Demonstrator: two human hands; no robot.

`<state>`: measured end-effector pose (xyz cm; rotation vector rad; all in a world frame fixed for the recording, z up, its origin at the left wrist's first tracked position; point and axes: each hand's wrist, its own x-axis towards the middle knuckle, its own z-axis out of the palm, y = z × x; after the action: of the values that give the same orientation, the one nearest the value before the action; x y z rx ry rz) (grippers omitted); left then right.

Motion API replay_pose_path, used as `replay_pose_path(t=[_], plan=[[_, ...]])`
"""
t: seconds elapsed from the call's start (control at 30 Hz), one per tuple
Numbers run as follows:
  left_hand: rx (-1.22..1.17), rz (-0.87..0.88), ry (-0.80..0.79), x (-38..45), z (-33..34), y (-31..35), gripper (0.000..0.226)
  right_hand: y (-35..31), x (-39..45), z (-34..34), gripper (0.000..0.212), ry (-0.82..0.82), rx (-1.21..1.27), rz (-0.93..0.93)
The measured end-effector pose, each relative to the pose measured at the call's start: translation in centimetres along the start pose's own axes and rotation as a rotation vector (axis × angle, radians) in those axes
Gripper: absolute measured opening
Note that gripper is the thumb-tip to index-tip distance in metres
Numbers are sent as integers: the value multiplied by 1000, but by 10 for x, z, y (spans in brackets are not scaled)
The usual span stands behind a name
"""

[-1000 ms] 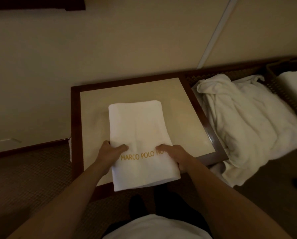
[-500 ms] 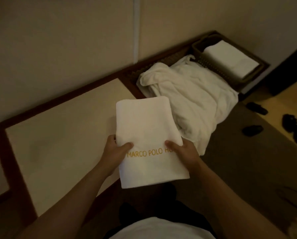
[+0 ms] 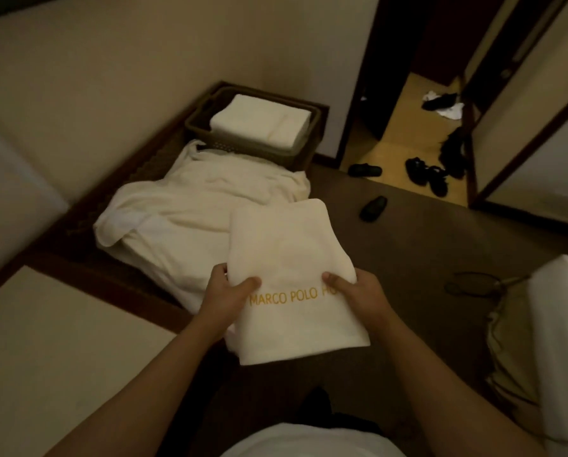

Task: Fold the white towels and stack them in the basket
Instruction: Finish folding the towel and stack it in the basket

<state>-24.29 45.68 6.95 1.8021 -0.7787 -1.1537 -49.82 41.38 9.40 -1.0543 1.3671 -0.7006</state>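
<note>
Right hand [image 3: 358,293] covering the end of the gold lettering on the folded towel [image 3: 289,258]; only "MARCO POLO HO" legible. Fingers of both hands hidden under that towel, left hand [image 3: 224,300] showing just thumb and back. Tabletop [image 3: 45,357] cut off at lower left of the frame. Bedding [image 3: 556,324] cut off at right edge. Dark items [image 3: 431,174] on the floor at upper right too small and dim to identify.

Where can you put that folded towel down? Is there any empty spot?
Bare cream tabletop left of the left hand. The basket already holds a folded stack, flat on top. The bench between is crowded with unfolded towels.
</note>
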Motion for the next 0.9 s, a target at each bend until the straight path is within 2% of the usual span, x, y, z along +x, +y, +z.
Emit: replay_pose_path(t=[0.37, 0.67, 0.9], plan=[[42, 54, -248, 68, 201, 82, 61, -5, 65, -176, 27, 281, 117, -13], [145, 43, -409, 133, 302, 107, 55, 3, 115, -245, 21, 417, 195, 69], [155, 0, -444, 243, 377, 162, 61, -44, 233, -291, 23, 460, 169, 72]])
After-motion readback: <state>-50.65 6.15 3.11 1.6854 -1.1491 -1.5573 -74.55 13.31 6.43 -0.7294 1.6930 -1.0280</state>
